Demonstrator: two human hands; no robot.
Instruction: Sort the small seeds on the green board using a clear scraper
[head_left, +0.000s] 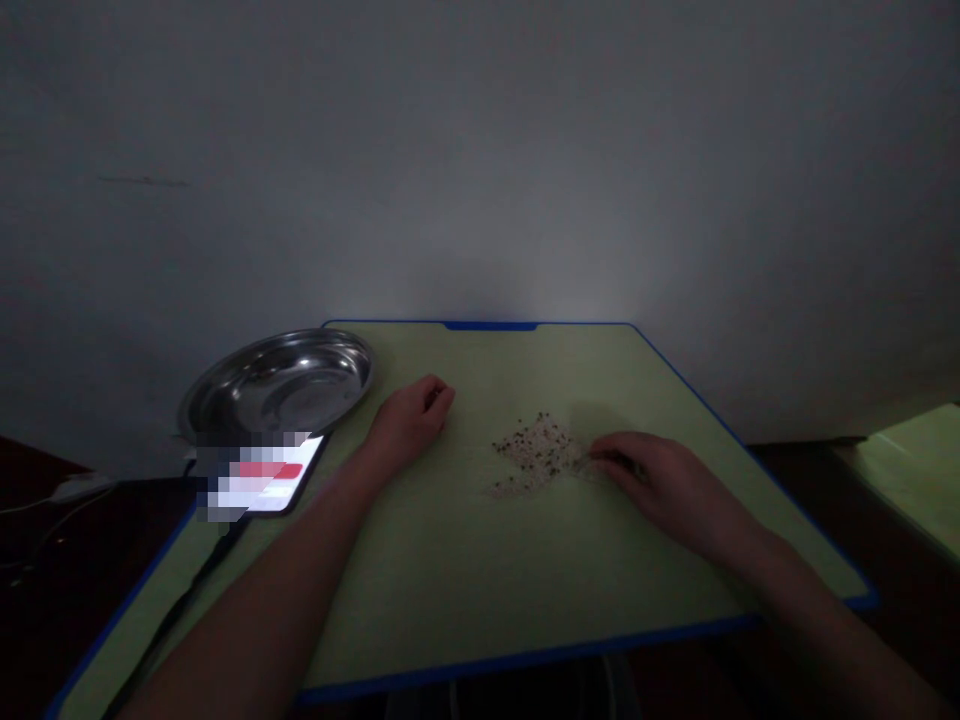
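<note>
A low pile of pale grains mixed with small dark beans or seeds (536, 452) lies spread on the light green table (465, 570). At the pile's right edge is my right hand (645, 465), its thumb and fingertips pinched together. Whatever may be in that pinch is too small to make out. Left of the pile, my left hand (412, 415) rests on the table with its fingers curled closed. A dark patch shows inside the curl, but I cannot tell what it is.
A shiny metal basin (289, 385) stands at the table's back left. In front of it lies a phone (281, 490) with a lit screen, partly blurred out, and a black strap or cable (180, 610) runs from it. Behind the table rises a grey wall (480, 180).
</note>
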